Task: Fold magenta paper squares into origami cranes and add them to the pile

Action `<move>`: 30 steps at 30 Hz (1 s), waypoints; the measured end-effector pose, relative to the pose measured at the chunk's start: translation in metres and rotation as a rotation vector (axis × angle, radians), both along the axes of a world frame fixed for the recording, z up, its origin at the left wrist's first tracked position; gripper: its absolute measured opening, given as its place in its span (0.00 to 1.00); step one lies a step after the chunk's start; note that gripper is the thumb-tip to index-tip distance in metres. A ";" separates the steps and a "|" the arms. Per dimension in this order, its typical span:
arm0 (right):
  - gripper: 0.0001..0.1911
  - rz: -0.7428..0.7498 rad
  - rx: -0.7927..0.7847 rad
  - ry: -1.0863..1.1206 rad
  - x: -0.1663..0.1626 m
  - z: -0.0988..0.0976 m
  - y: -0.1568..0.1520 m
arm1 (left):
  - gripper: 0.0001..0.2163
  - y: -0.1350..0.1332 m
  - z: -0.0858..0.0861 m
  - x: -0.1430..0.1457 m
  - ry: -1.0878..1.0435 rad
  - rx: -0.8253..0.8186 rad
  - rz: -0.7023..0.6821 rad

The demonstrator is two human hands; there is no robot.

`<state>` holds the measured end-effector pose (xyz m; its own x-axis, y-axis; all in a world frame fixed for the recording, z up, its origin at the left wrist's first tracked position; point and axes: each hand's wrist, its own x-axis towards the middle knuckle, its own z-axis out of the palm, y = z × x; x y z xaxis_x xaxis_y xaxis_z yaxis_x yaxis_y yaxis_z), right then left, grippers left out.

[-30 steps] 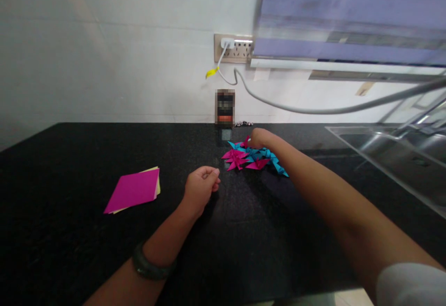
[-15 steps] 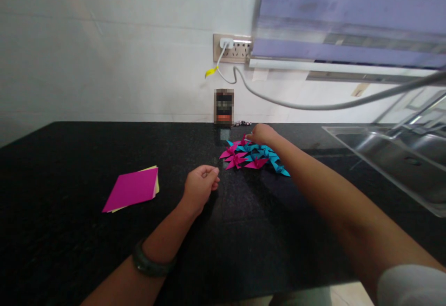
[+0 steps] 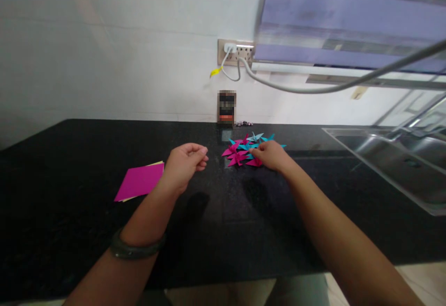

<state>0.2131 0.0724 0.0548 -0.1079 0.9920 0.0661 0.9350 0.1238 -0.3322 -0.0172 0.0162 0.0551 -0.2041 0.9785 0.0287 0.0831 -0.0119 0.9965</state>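
Several folded paper cranes, pink ones (image 3: 237, 158) and blue ones (image 3: 245, 147), sit in a cluster on the dark countertop (image 3: 223, 245). A pale blue crane (image 3: 255, 136) stands at the back of the group. My right hand (image 3: 272, 155) is over the right part of the cluster, hiding some cranes; its fingers are drawn together and no paper shows in them. My left hand (image 3: 184, 164) is raised above the counter left of the cranes, thumb and fingertips closed, nothing visible between them. Beside it lies a stack of square paper (image 3: 141, 180), magenta on top with yellow edges beneath.
A metal sink (image 3: 400, 171) is set into the counter at the right. Against the wall stands a small blurred box (image 3: 226, 108), with a beaded string (image 3: 244, 123) beside it. A grey cable (image 3: 306, 90) hangs across from near the wall socket (image 3: 244, 55).
My right hand has come back toward me from the far side of the cluster, and the pale blue crane there now shows. My left hand has moved left and up, closer to the paper stack.
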 end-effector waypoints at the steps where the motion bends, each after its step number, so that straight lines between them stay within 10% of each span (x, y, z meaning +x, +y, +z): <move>1: 0.21 0.013 -0.010 0.011 -0.002 -0.004 -0.006 | 0.13 0.003 0.003 -0.013 0.094 0.000 -0.024; 6: 0.21 0.029 -0.014 0.098 -0.009 -0.032 -0.024 | 0.19 0.010 0.005 -0.098 1.016 -0.059 -0.258; 10: 0.19 0.057 -0.028 0.134 -0.008 -0.053 -0.027 | 0.43 -0.005 -0.005 -0.147 1.316 -0.194 -0.463; 30: 0.19 0.090 0.025 0.174 -0.003 -0.060 -0.022 | 0.19 -0.020 -0.030 -0.178 1.064 -0.156 -0.416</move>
